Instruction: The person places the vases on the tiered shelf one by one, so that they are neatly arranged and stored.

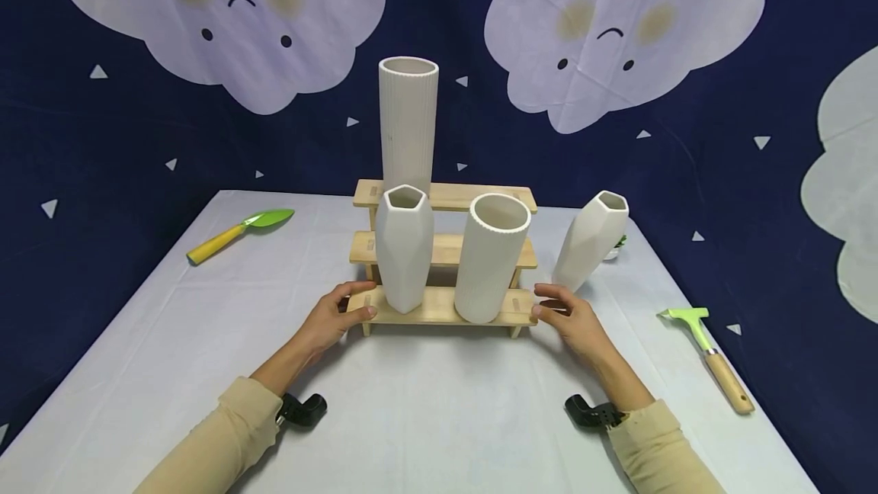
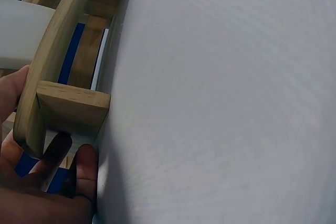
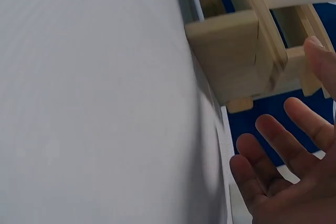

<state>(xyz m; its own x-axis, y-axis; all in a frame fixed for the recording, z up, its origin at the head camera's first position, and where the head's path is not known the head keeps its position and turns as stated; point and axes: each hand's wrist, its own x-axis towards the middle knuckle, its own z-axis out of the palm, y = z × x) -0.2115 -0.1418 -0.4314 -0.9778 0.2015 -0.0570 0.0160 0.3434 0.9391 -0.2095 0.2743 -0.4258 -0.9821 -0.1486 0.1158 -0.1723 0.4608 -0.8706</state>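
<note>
A three-tier wooden shelf stand (image 1: 435, 311) stands mid-table. My left hand (image 1: 325, 326) holds the left end of its lowest tier. In the left wrist view, the thumb (image 2: 11, 93) lies on the board's upper side and fingers reach beneath. At the right end is my right hand (image 1: 576, 326), thumb tip close by the board's edge. Its fingers (image 3: 283, 140) are spread and loosely bent, apart from the wood in the right wrist view. A faceted white vase (image 1: 405, 258) and a ribbed white vase (image 1: 491, 273) stand on the lowest tier, a taller ribbed vase (image 1: 408, 128) on the top one.
Another faceted white vase (image 1: 588, 242) stands on the table behind my right hand, partly hiding a small potted plant (image 1: 613, 251). A green trowel (image 1: 236, 235) with a yellow handle lies far left. A green-headed hand tool (image 1: 716, 368) lies near the table's right edge.
</note>
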